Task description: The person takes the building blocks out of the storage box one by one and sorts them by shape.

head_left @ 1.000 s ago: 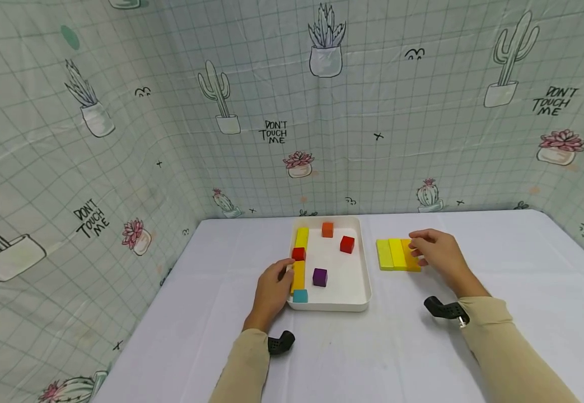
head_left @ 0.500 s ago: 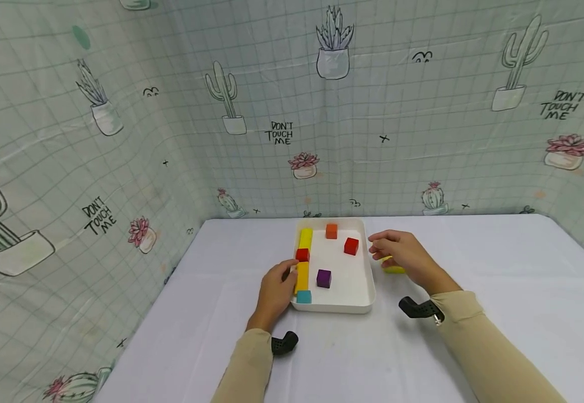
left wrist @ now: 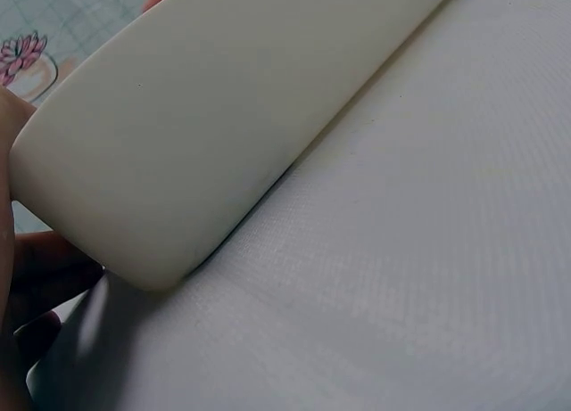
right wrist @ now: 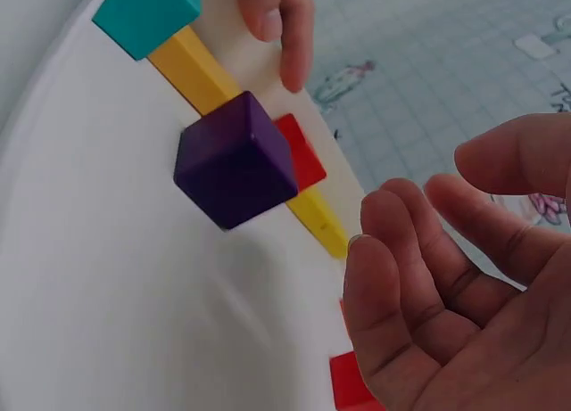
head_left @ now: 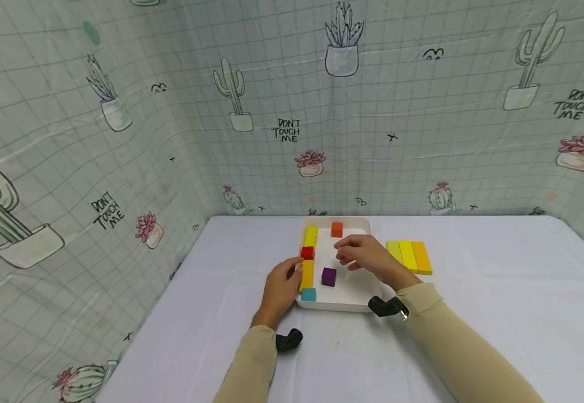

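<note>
My left hand [head_left: 279, 290] grips the left rim of a shallow white tray [head_left: 342, 307], fingertips just inside the edge. The left wrist view shows the tray's outer wall [left wrist: 178, 135] close to that hand. Over the tray's right half hovers my right hand [head_left: 369, 258], fingers loosely bent and holding nothing. A purple cube [right wrist: 234, 161] sits near its fingertips. Along the left wall lie a yellow bar [head_left: 311, 236], a red cube [head_left: 307, 253], an amber bar [head_left: 307, 274] and a teal cube [head_left: 309, 294]. Another red cube [right wrist: 355, 382] is hidden behind the right hand in the head view.
An orange cube [head_left: 337, 229] sits at the tray's far end. To the right of the tray, yellow and amber bars [head_left: 409, 257] lie side by side on the white table [head_left: 498, 302]. A patterned cloth backdrop [head_left: 372, 162] rises behind the table.
My right hand has moved left, from the bars on the table to above the tray, uncovering the bars and covering the right red cube. The left hand has stayed at the rim.
</note>
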Demonstrator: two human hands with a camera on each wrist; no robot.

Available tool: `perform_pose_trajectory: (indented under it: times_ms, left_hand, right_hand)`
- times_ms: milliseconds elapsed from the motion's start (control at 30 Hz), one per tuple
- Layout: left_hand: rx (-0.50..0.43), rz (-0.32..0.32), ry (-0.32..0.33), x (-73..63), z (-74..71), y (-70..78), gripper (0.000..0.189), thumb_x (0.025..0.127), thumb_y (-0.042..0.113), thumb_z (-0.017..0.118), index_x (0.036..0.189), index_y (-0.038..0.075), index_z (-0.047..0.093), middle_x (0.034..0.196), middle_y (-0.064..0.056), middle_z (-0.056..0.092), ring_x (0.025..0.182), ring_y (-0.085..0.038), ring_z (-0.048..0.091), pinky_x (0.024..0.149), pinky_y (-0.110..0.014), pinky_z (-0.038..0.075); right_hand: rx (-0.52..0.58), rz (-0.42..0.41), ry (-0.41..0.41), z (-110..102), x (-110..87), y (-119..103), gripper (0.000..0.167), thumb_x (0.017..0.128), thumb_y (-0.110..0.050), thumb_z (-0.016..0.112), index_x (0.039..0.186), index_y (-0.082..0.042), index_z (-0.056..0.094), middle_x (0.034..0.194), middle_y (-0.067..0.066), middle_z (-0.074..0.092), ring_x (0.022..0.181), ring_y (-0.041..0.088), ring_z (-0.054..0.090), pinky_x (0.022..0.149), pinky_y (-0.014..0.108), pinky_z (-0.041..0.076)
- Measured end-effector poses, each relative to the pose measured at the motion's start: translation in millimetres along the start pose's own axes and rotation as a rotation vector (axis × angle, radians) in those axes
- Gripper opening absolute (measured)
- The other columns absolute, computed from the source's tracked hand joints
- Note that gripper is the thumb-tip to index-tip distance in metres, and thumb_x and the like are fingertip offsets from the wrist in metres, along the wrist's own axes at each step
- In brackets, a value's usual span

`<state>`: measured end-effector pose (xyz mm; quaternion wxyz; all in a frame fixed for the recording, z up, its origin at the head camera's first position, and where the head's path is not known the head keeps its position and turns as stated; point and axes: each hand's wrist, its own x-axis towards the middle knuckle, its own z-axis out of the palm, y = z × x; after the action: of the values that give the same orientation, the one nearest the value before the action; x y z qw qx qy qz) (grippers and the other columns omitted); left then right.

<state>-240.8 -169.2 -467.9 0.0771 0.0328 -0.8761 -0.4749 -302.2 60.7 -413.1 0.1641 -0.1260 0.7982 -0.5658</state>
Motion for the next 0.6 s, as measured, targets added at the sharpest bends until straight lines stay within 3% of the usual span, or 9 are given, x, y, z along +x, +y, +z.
perform_pose_trajectory:
  times_ms: [367,600]
  left_hand:
    - [0.013,0.012,0.003,0.4,-1.3,1.5,0.033,0.102,0.027,0.056,0.134,0.021,0.064,0.141,-0.006,0.058,0.133,-0.027,0.05,0.112,-0.05,0.038]
    - [0.024,0.021,-0.001,0.5,-0.8,0.1,0.034,0.104,0.027,0.053,0.135,0.022,0.064,0.139,-0.006,0.059,0.131,-0.028,0.051,0.111,-0.05,0.039]
  right_hand:
    - [-0.084,0.004,-0.042,12.9,20.1,-11.5,0.038,0.099,-0.022,0.056,0.129,0.001,0.062,0.114,0.016,0.068,0.1,0.029,0.066,0.083,0.035,0.058]
    - [-0.182,0.061,-0.07,25.3,28.2,-14.7,0.032,0.095,-0.017,0.065,0.123,0.0,0.068,0.105,0.009,0.068,0.09,0.023,0.063,0.081,0.033,0.059]
